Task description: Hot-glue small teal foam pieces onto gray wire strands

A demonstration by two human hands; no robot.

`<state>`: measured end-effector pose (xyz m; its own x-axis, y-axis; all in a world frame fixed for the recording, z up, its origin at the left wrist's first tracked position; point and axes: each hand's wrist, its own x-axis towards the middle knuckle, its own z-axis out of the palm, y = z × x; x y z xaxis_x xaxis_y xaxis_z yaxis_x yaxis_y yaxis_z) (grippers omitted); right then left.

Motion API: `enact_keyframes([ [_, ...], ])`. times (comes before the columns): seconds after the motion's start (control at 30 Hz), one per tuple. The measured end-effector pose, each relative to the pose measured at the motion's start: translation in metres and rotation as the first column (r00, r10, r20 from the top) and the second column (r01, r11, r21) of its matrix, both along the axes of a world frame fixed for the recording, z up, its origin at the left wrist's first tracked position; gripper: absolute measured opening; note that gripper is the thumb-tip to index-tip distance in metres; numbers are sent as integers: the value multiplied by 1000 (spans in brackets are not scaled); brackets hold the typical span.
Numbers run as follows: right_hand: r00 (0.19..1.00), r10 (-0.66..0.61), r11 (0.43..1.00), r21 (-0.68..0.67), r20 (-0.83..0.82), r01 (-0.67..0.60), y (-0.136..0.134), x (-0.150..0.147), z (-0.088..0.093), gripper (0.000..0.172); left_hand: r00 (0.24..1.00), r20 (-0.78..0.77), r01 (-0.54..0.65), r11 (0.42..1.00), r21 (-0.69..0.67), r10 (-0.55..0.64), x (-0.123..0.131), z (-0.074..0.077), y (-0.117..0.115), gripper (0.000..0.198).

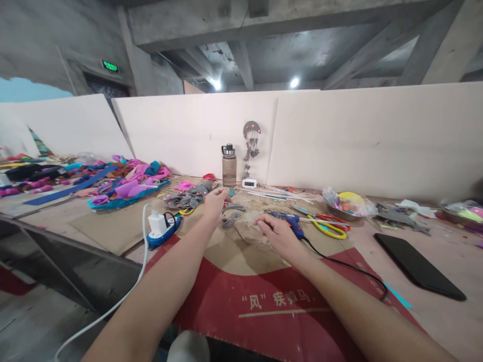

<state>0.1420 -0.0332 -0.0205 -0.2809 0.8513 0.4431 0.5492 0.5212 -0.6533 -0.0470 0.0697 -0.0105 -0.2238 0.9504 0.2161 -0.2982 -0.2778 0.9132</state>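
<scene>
My left hand [215, 201] reaches forward over the cardboard, fingertips pinched on a small grey felt piece [225, 191] beside a pile of grey felt cut-outs [186, 198]. More grey felt scraps [231, 217] lie just right of that hand. My right hand [277, 232] rests on the cardboard with fingers curled and nothing visible in it, right next to a blue glue gun [287, 220] whose black cord runs back along my forearm.
A blue-white power strip with charger [160, 229] sits left. Yellow-handled scissors [328, 229], a bowl of coloured bits [345, 203], a black tablet [418, 266], a water bottle [229, 166], a small clock [249, 183] and pink-purple felt heaps [128, 186] surround the red-printed cardboard [264, 301].
</scene>
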Motion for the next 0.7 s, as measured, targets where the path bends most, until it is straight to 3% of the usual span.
enact_keyframes([
  [0.2,972,170,981,70,160,-183,-20,-12,12,22,982,185,-22,995,-93,39,-14,-2,8,14],
  [0.37,926,338,940,-100,169,-325,-31,-13,22,21,880,475,101,987,-128,-28,-27,4,13,11],
  [0.53,878,425,791,-380,-220,-479,-31,7,39,21,843,537,107,989,-105,-34,-50,11,20,19],
  [0.7,744,430,704,-326,-512,-631,-36,33,57,27,827,558,12,991,-136,67,-60,4,29,23],
])
